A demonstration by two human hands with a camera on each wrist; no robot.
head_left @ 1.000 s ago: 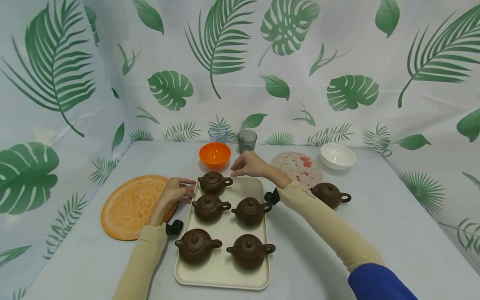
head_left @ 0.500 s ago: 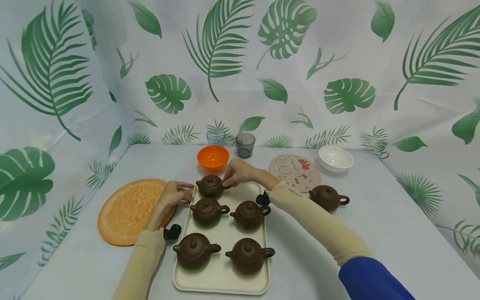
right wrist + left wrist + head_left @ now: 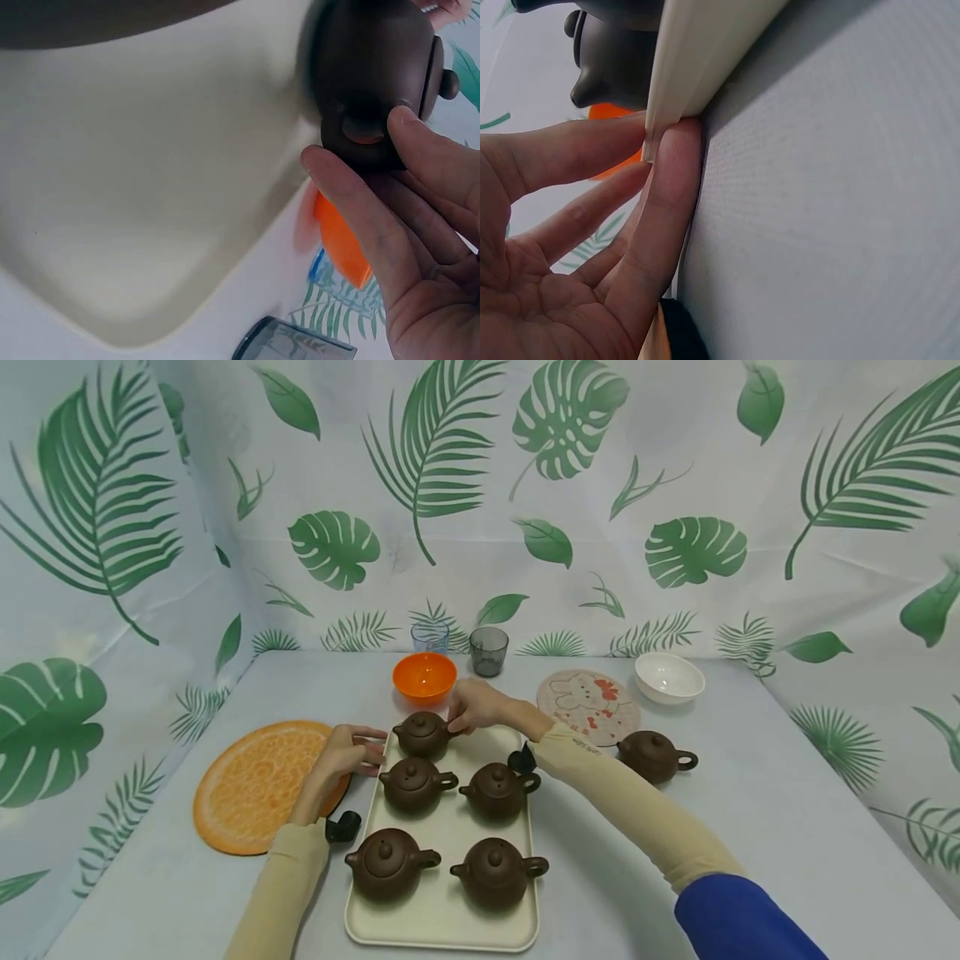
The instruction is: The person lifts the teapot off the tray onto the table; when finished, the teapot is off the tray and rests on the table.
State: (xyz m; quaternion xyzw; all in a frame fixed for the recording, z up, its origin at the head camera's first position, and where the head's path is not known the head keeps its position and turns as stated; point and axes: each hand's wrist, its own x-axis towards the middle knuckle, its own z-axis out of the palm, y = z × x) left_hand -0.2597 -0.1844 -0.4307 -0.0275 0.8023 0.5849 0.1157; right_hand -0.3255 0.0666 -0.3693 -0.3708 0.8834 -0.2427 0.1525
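Observation:
My right hand (image 3: 478,703) pinches the loop handle of a small dark brown teapot (image 3: 420,734) at the far left corner of a cream tray (image 3: 438,920). Thumb and finger sit on that handle (image 3: 365,154) in the right wrist view. With the left hand (image 3: 349,752) I hold the tray's left rim (image 3: 676,75), a thumb and a finger meeting it from either side. Other brown teapots share the tray: one (image 3: 415,785) just nearer, one (image 3: 498,791) to its right, and two larger ones, left (image 3: 387,864) and right (image 3: 495,874), at the near end.
Another brown teapot (image 3: 652,757) stands on the table right of the tray. Behind the tray are an orange bowl (image 3: 424,678), a blue glass (image 3: 430,637) and a grey glass (image 3: 488,652). An orange-slice mat (image 3: 255,793), a rabbit mat (image 3: 588,702) and a white bowl (image 3: 670,678) flank it.
My right hand has come down and in to the far teapot's handle and taken hold of it. The left hand stays at the tray's rim. The whole view has shifted slightly.

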